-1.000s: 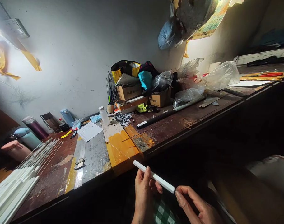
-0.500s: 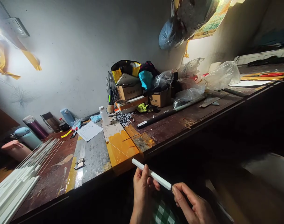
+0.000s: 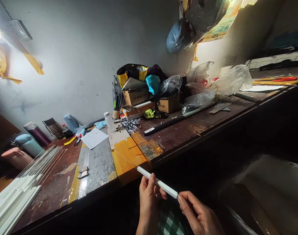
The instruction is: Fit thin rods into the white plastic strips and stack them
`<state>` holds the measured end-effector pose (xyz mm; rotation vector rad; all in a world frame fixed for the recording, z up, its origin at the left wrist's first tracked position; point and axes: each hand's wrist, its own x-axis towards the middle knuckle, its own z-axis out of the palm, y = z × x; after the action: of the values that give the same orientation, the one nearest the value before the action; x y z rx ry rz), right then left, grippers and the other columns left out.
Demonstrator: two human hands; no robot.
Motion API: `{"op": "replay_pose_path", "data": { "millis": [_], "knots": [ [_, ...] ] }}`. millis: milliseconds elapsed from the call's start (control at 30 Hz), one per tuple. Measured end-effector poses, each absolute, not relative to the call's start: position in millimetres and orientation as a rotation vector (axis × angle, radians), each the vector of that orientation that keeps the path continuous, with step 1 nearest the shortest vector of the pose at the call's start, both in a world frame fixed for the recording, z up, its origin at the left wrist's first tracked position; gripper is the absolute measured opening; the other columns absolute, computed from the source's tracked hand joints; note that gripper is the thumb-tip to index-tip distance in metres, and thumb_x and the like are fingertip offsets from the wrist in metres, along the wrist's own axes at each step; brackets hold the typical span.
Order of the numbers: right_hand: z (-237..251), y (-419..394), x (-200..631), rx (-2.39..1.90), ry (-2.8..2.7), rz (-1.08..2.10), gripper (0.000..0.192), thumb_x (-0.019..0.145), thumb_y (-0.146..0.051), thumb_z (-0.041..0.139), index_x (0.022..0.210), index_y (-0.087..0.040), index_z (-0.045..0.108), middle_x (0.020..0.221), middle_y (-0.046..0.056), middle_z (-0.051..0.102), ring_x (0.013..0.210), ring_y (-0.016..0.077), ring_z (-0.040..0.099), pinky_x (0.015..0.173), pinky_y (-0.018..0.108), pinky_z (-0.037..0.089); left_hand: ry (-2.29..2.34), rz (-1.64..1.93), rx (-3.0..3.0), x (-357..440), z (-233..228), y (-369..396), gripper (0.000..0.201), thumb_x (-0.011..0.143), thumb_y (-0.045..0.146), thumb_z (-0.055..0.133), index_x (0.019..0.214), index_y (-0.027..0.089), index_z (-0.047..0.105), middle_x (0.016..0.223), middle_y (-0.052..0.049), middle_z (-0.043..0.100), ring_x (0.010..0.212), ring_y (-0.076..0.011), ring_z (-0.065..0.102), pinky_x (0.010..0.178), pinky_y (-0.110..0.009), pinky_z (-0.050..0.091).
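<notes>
A short white bar (image 3: 157, 182) lies slanted between both hands, just in front of the workbench edge (image 3: 129, 182). My left hand (image 3: 149, 202) grips its middle from below, thumb over the top. My right hand (image 3: 197, 215) pinches the bar's right end with thumb and forefinger. The bar's left end points up toward the yellow patch (image 3: 128, 155) on the bench.
A stack of long white strips (image 3: 14, 199) lies at the left. A steel ruler (image 3: 84, 169), a paper sheet (image 3: 93, 137), a white bottle (image 3: 109, 121) and a long dark rod (image 3: 178, 119) rest on the bench. Boxes and plastic bags crowd the back wall. Flasks stand far left.
Both hands and the white bar have shifted slightly to the left and up. The grip is the same.
</notes>
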<state>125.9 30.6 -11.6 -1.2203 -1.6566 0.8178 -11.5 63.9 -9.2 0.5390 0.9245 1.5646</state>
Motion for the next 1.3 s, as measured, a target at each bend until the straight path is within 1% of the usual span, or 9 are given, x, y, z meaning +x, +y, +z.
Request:
{"op": "replay_pose_path", "data": {
  "millis": [100, 300, 467, 600, 800, 1000, 1167, 1233, 1300],
  "knots": [
    [-17.5, 35.9, 129.4, -1.196, -1.728, 0.792, 0.031, 0.095, -0.045, 0.04, 0.079, -0.024, 0.056, 0.061, -0.003, 0.053, 0.049, 0.0123, 0.047, 0.044, 0.019, 0.04, 0.935, 1.558, 0.549, -11.6, -9.1, 63.1, 0.042, 0.074, 0.05, 0.07, 0.077, 0.017, 0.044, 0.043, 0.009, 0.044, 0.037, -0.0064, 0.05, 0.037, -0.015, 0.034],
    [-19.8, 35.7, 135.6, -1.165, -1.711, 0.74, 0.02, 0.095, -0.041, 0.043, 0.088, -0.025, 0.054, 0.071, -0.003, 0.061, 0.059, 0.0127, 0.059, 0.057, 0.017, 0.05, 0.937, 1.569, 0.548, -12.7, -9.5, 63.5, 0.043, 0.072, 0.05, 0.072, 0.077, 0.018, 0.044, 0.045, 0.009, 0.047, 0.037, -0.0068, 0.05, 0.038, -0.016, 0.038],
    [-24.5, 34.5, 136.1, -1.126, -1.73, 0.755, 0.017, 0.094, -0.04, 0.045, 0.09, -0.027, 0.054, 0.073, -0.004, 0.062, 0.06, 0.0114, 0.061, 0.059, 0.015, 0.05, 0.941, 1.566, 0.554, -13.8, -11.3, 65.4, 0.043, 0.073, 0.05, 0.071, 0.076, 0.018, 0.043, 0.043, 0.009, 0.046, 0.035, -0.0062, 0.049, 0.037, -0.016, 0.037],
    [-28.3, 35.7, 134.7, -1.145, -1.712, 0.773, 0.02, 0.095, -0.042, 0.043, 0.09, -0.026, 0.054, 0.071, -0.004, 0.061, 0.057, 0.0114, 0.059, 0.056, 0.016, 0.049, 0.947, 1.565, 0.545, -13.1, -10.1, 67.4, 0.045, 0.071, 0.052, 0.072, 0.075, 0.018, 0.043, 0.042, 0.01, 0.044, 0.035, -0.0062, 0.048, 0.036, -0.015, 0.035],
    [-36.2, 38.1, 133.4, -1.16, -1.694, 0.829, 0.021, 0.097, -0.043, 0.038, 0.094, -0.026, 0.051, 0.077, -0.002, 0.062, 0.069, 0.0135, 0.062, 0.064, 0.017, 0.052, 0.976, 1.567, 0.531, -14.6, -7.6, 68.9, 0.048, 0.067, 0.054, 0.074, 0.075, 0.018, 0.043, 0.047, 0.008, 0.049, 0.034, -0.0062, 0.049, 0.035, -0.016, 0.036],
    [-39.7, 37.7, 132.7, -1.171, -1.694, 0.816, 0.022, 0.097, -0.044, 0.037, 0.096, -0.027, 0.051, 0.077, -0.002, 0.062, 0.07, 0.0139, 0.063, 0.065, 0.019, 0.052, 0.977, 1.568, 0.543, -14.2, -8.9, 67.7, 0.046, 0.069, 0.052, 0.073, 0.077, 0.017, 0.044, 0.046, 0.009, 0.049, 0.035, -0.0062, 0.049, 0.036, -0.016, 0.037],
    [-35.8, 33.7, 134.3, -1.157, -1.703, 0.886, 0.02, 0.095, -0.044, 0.042, 0.097, -0.026, 0.051, 0.083, -0.001, 0.062, 0.07, 0.0136, 0.062, 0.065, 0.019, 0.051, 0.972, 1.562, 0.557, -13.9, -10.9, 63.7, 0.041, 0.074, 0.05, 0.07, 0.076, 0.017, 0.046, 0.043, 0.008, 0.047, 0.036, -0.0065, 0.049, 0.037, -0.015, 0.035],
    [-33.8, 31.6, 135.5, -1.169, -1.688, 0.928, 0.021, 0.095, -0.044, 0.042, 0.096, -0.026, 0.052, 0.079, -0.001, 0.061, 0.067, 0.0142, 0.06, 0.061, 0.019, 0.05, 0.972, 1.56, 0.571, -13.3, -10.9, 59.6, 0.039, 0.076, 0.048, 0.069, 0.076, 0.015, 0.048, 0.045, 0.006, 0.05, 0.038, -0.0071, 0.05, 0.039, -0.017, 0.036],
    [-30.4, 28.4, 137.1, -1.196, -1.648, 0.976, 0.024, 0.093, -0.046, 0.042, 0.094, -0.025, 0.054, 0.073, -0.002, 0.059, 0.064, 0.0152, 0.057, 0.057, 0.02, 0.049, 0.981, 1.558, 0.596, -12.6, -10.1, 54.7, 0.036, 0.078, 0.045, 0.067, 0.079, 0.013, 0.052, 0.055, 0.002, 0.058, 0.041, -0.0074, 0.053, 0.041, -0.018, 0.038]
  ]
}}
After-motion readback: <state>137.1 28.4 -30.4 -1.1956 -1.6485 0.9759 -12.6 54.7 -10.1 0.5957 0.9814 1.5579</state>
